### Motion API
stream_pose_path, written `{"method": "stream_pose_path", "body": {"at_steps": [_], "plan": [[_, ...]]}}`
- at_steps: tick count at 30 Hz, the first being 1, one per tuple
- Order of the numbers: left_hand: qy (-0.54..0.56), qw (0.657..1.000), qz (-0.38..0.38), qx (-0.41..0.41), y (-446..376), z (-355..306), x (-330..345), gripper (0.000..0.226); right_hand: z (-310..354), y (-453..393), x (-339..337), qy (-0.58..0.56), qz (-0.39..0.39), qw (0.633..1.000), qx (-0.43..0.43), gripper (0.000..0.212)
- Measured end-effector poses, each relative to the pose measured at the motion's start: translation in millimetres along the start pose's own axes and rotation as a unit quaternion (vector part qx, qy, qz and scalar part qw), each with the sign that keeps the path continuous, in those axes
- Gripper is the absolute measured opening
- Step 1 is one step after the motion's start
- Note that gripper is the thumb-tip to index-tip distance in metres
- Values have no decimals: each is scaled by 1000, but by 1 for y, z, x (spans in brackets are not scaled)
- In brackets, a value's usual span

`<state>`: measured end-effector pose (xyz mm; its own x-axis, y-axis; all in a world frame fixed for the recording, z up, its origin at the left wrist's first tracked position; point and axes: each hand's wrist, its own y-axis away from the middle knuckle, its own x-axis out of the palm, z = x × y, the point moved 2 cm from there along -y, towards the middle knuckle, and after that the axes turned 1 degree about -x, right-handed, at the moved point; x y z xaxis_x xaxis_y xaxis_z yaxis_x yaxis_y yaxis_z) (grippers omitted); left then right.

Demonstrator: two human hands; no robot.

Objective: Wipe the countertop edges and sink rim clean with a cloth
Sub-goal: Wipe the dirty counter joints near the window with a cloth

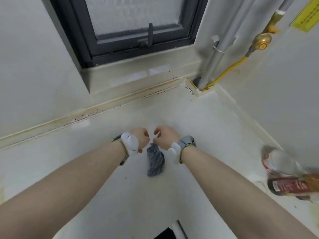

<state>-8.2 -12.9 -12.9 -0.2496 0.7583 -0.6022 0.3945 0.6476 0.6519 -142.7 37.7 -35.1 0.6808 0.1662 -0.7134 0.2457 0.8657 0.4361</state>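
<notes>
Grey cloth (pixel 155 160) hanging between both wrists over countertop (pixel 198 118), long axis toward body, apparently pinched by curled right hand (pixel 166 137); left hand (pixel 140 138) curled alongside, grip unclear.

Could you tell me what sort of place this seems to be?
Probably a home kitchen corner: a stained cream countertop, a brass gas valve on a yellow hose, and a dark red-labelled sauce bottle.

yellow wall sign (pixel 306 14) | print illegible | bottle label (pixel 291 185) | blurred
</notes>
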Motion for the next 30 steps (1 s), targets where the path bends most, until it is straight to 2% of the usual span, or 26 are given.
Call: {"method": "stream_pose_path", "body": {"at_steps": [2,3,6,8,10,12,15,19,22,25,28,30], "plan": [[-37,999,19,-21,-7,2,8,26,-2,-4,15,59,73,996,-3,47],[-42,998,29,-27,-12,4,14,26,-6,-5,24,93,103,990,-2,46],[-42,998,31,-35,-18,10,19,27,-17,-6,41,141,103,985,-5,24],[-11,998,33,-43,-24,13,16,30,-23,-8,38,59,73,996,-5,16],[41,997,66,-28,-28,12,13,39,-25,-9,29,-96,39,995,14,15],[58,993,102,33,-32,1,9,54,-24,-9,12,-240,9,970,31,12],[66,989,70,116,-37,-20,5,46,-23,-11,-18,-380,-16,924,35,9],[95,983,-15,157,-43,-49,-3,22,-32,-17,-53,-389,-89,917,19,4],[127,979,-19,160,-49,-59,-8,20,-49,-21,-71,-433,-92,896,44,18],[181,977,11,117,-60,-59,-8,25,-75,-26,-85,-457,-148,872,97,35],[223,970,15,93,-66,-63,-2,32,-95,-28,-89,-486,-188,832,189,34],[237,968,16,84,-72,-72,4,29,-97,-24,-90,-437,-165,855,224,34]]}}
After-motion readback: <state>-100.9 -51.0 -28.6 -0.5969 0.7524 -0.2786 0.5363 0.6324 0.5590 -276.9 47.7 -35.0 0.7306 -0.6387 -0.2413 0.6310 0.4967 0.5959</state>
